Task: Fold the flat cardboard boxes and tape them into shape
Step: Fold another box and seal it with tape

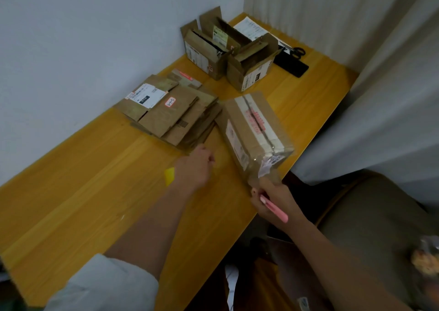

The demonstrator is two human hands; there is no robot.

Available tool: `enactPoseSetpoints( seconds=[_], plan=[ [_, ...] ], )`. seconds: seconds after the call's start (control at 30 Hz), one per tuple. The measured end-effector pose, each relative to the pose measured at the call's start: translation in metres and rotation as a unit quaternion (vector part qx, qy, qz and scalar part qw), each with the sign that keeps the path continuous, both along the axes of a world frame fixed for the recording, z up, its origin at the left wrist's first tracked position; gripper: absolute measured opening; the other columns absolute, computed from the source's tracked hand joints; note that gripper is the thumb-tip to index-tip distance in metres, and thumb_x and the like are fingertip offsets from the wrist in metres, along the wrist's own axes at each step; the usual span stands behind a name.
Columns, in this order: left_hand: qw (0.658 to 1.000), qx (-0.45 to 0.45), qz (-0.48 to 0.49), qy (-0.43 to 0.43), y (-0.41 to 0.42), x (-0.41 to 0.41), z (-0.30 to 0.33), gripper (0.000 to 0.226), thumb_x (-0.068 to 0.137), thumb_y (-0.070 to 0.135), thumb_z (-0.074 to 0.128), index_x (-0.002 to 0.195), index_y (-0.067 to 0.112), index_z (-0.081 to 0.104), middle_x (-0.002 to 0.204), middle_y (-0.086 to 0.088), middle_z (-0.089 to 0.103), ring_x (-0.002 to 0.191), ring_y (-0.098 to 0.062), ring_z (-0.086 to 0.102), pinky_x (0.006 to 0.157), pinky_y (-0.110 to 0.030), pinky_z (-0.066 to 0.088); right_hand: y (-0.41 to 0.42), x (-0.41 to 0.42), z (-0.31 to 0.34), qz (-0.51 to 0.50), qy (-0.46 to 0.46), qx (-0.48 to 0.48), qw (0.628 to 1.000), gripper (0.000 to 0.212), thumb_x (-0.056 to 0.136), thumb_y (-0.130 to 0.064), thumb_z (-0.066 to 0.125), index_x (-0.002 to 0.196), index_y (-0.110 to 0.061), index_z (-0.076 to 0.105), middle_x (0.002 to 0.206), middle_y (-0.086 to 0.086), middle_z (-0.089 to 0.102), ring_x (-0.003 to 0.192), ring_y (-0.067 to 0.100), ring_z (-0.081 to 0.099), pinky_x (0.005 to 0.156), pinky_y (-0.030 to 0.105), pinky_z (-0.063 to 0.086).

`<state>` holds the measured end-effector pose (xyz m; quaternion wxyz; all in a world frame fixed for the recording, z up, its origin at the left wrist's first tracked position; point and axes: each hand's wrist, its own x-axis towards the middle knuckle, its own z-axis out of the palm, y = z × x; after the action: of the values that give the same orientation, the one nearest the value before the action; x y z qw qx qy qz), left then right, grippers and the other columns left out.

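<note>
Pale walls meeting in a corner, curtain hanging at three o'clock, and an orange-brown table point(99, 173) filling the middle. Toward twelve o'clock, two boxes point(228, 56) standing upright with flaps open — already shaped, probably parked there out of the way. Beside them at one o'clock, scissors point(298, 50) on a sheet of paper, near a dark flat object. At ten o'clock of centre, a stack point(171, 111) of flats lying fanned, labels up, within easy reach for the next pick. Just right of the stack, a formed box point(255, 135) tilted off the table, taped seam facing up, its near end pinched by the right hand point(273, 199). Same hand also closed around a pink cutter point(274, 209), tucked along the palm, likely kept ready for slicing tape. Left hand point(196, 166) hovering over the table at the stack's near edge, fingers curled loosely inward, gripping nothing visible — a small yellow scrap point(169, 176) showing just beside the wrist. Box blurred, so likely mid-swing; probably being turned for checking, or carried toward the finished pair.
</note>
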<state>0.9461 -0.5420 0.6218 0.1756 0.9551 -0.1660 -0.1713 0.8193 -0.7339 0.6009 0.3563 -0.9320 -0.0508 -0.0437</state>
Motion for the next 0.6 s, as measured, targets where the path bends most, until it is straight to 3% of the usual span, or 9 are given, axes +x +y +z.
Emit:
enactPoseSetpoints(
  seconds=[0.1, 0.17, 0.23, 0.33, 0.47, 0.53, 0.6],
  plan=[
    [0.998, -0.039, 0.024, 0.046, 0.015, 0.007, 0.0, 0.01, 0.101, 0.024, 0.049, 0.096, 0.022, 0.058, 0.106, 0.003, 0.047, 0.086, -0.017, 0.052, 0.075, -0.038, 0.045, 0.016, -0.011, -0.006, 0.017, 0.0, -0.03, 0.999, 0.02, 0.091, -0.017, 0.062, 0.088, -0.021, 0.043, 0.068, 0.001, 0.052, 0.049, 0.013, 0.05, 0.04, 0.026, 0.042],
    [0.988, -0.106, 0.052, 0.095, 0.026, 0.008, 0.002, 0.013, 0.101, 0.02, 0.05, 0.089, 0.024, 0.055, 0.106, -0.002, 0.05, 0.089, -0.02, 0.052, 0.079, -0.038, 0.045, 0.031, -0.013, -0.012, 0.056, 0.031, -0.07, 0.995, 0.028, 0.085, -0.018, 0.071, 0.096, -0.023, 0.045, 0.073, 0.001, 0.056, 0.051, 0.013, 0.051, 0.04, 0.023, 0.039],
    [0.975, -0.159, 0.087, 0.129, 0.037, 0.007, 0.007, 0.019, 0.1, 0.015, 0.051, 0.083, 0.023, 0.052, 0.102, -0.005, 0.053, 0.085, -0.02, 0.051, 0.068, -0.029, 0.043, 0.04, -0.013, -0.024, 0.077, 0.063, -0.124, 0.987, 0.043, 0.077, -0.013, 0.077, 0.111, -0.02, 0.052, 0.087, 0.006, 0.06, 0.063, 0.019, 0.059, 0.044, 0.026, 0.043],
    [0.959, -0.201, 0.126, 0.155, 0.051, 0.002, 0.018, 0.021, 0.1, 0.012, 0.05, 0.082, 0.021, 0.05, 0.089, 0.004, 0.051, 0.071, -0.014, 0.045, 0.059, -0.023, 0.035, 0.054, -0.004, -0.035, 0.053, 0.12, -0.142, 0.981, 0.045, 0.094, -0.011, 0.054, 0.138, -0.017, 0.046, 0.117, 0.008, 0.056, 0.096, 0.024, 0.058, 0.067, 0.031, 0.046],
    [0.951, -0.224, 0.15, 0.154, 0.068, -0.008, 0.018, 0.015, 0.1, 0.008, 0.05, 0.087, 0.014, 0.052, 0.086, 0.006, 0.048, 0.074, -0.014, 0.043, 0.06, -0.022, 0.035, 0.073, 0.015, -0.039, 0.06, 0.197, -0.158, 0.966, 0.042, 0.101, -0.012, 0.036, 0.141, -0.021, 0.041, 0.121, 0.006, 0.055, 0.106, 0.022, 0.054, 0.08, 0.032, 0.049],
    [0.948, -0.238, 0.154, 0.145, 0.075, -0.013, 0.018, 0.015, 0.098, 0.005, 0.051, 0.086, 0.013, 0.052, 0.087, 0.004, 0.048, 0.075, -0.012, 0.044, 0.059, -0.017, 0.035, 0.084, 0.027, -0.029, 0.009, 0.173, -0.088, 0.981, 0.035, 0.102, -0.015, 0.039, 0.135, -0.021, 0.049, 0.113, 0.003, 0.058, 0.1, 0.018, 0.058, 0.078, 0.031, 0.051],
    [0.944, -0.255, 0.155, 0.14, 0.08, -0.018, 0.015, 0.021, 0.097, 0.002, 0.052, 0.082, 0.017, 0.053, 0.089, 0.001, 0.05, 0.077, -0.01, 0.046, 0.063, -0.022, 0.035, 0.098, 0.04, -0.017, -0.052, 0.136, 0.054, 0.988, 0.032, 0.101, -0.031, 0.047, 0.129, -0.019, 0.056, 0.112, -0.002, 0.059, 0.097, 0.011, 0.057, 0.08, 0.028, 0.05]
  ],
)
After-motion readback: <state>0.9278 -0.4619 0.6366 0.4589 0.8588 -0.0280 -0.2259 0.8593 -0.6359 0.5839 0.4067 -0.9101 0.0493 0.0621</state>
